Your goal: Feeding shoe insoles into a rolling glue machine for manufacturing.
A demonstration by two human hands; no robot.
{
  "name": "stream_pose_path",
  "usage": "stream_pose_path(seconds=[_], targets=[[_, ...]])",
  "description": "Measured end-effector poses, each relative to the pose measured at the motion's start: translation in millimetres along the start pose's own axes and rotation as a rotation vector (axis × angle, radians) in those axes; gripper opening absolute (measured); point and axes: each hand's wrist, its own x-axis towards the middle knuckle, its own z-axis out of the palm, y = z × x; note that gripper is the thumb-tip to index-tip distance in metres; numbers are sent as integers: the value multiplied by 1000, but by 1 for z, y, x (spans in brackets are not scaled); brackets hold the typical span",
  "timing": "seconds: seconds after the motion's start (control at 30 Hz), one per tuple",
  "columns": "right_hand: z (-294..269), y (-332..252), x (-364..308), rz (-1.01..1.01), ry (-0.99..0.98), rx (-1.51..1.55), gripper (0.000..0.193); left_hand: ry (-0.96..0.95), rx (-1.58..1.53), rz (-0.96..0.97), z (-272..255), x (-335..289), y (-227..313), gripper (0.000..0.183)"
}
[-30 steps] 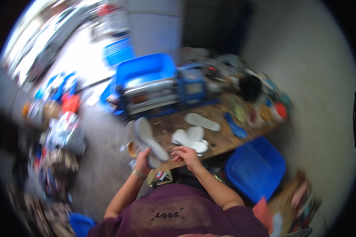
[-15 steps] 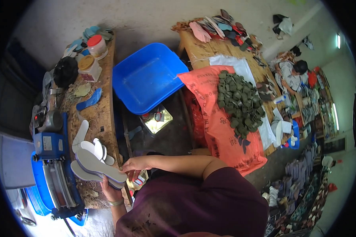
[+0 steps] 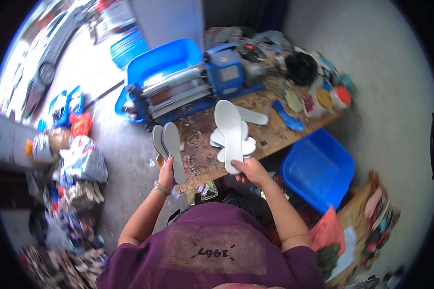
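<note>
- My left hand (image 3: 166, 174) pinches a pair of grey insoles (image 3: 172, 143) near their lower ends, thumb in front; the fingers behind are hidden. The far ends fan apart, so a loose grip could let one slide out, I judge.
- My right hand (image 3: 251, 172) pinches one white insole (image 3: 228, 130) by its narrow end, thumb on top, some fingertips showing beneath. Held only there, it could swing or dip.
- That insole overlaps the white pile (image 3: 248, 145) from my view; I cannot tell whether they touch. A low sweep could knock the uneven stack askew.
- The grey pair is by the edge of the bench (image 3: 217, 169), so a slip there could drop one to the floor.
- Against half a second ago, my view has turned from the orange sack toward the roller machine (image 3: 178, 91). The right hand, then beside the grey pair, is now well apart from it, holding the white insole.
</note>
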Motion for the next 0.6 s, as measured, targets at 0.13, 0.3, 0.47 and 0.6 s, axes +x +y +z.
stream_pose_path(seconds=[0.13,0.3,0.47,0.6], targets=[[-9,-33,113,97,-96,-164,47,12,-179,108,-17,-20,-19,49],[-9,-44,195,146,-175,-113,52,309,-404,34,-23,-47,-45,55],[-1,-49,244,191,-139,-8,51,425,-361,65,-26,-62,-56,58],[4,-64,271,210,-104,-71,56,452,-390,45,-21,-65,-60,59]])
